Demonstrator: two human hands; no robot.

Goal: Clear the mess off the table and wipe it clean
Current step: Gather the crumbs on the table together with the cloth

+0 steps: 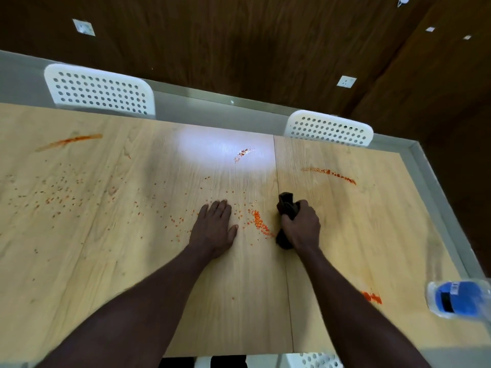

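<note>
Both forearms reach over the pale wooden worktop (106, 261). Right hand (301, 227) has its grip clamped on a dark bunched cloth (287, 205) — likely herding the orange crumb pile (259, 223) just left of it — while the left hand (214, 227), left of that pile, lies flat and open, probably bracing.

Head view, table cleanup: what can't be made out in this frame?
- Cloth: mostly hidden in the right hand and its grip; size and shape unclear.
- Orange crumbs: too small to identify.
- Bottle: blurred and cut off by the right edge; label unreadable.
- Table: left side and near corners cut off by the frame.
- Under the left hand: hidden by the flat palm.
</note>
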